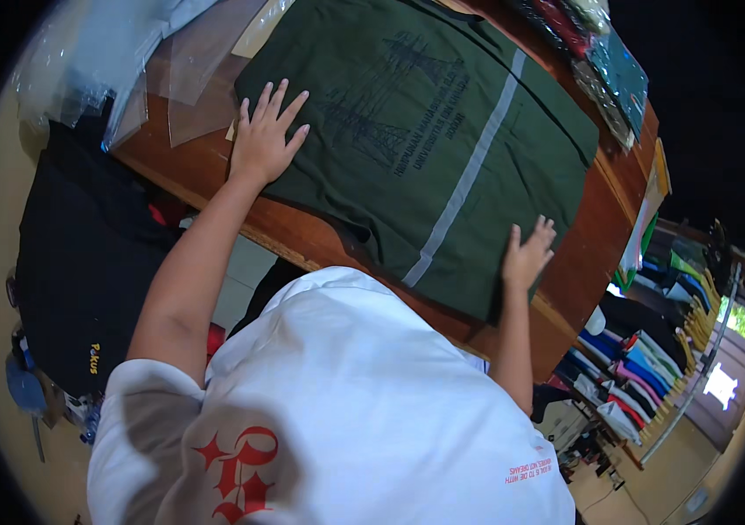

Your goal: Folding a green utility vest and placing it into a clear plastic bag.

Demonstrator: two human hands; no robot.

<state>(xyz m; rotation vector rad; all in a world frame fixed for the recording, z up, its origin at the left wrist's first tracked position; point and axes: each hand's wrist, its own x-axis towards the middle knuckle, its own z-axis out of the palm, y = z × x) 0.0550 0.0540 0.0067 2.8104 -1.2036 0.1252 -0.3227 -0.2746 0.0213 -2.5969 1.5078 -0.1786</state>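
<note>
A clothing workshop or shop: hanging clothes [638, 374], plastic-wrapped packets [620, 74], wooden table [598, 232].

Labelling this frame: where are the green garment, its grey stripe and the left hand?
Green garment [411, 206]: head view, plain fabric.
Grey stripe [467, 167]: head view, its middle.
Left hand [262, 143]: head view, its back.

Clear plastic [88, 57], blk cloth [79, 262] — L, hung clothes [648, 363] — R

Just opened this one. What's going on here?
A person has a dark green garment spread on a wooden table, its dark print and grey stripe facing up. The left hand lies open near its left edge; the right hand is open over the lower right part, contact unclear. Clear plastic lies at the table's left.
</note>
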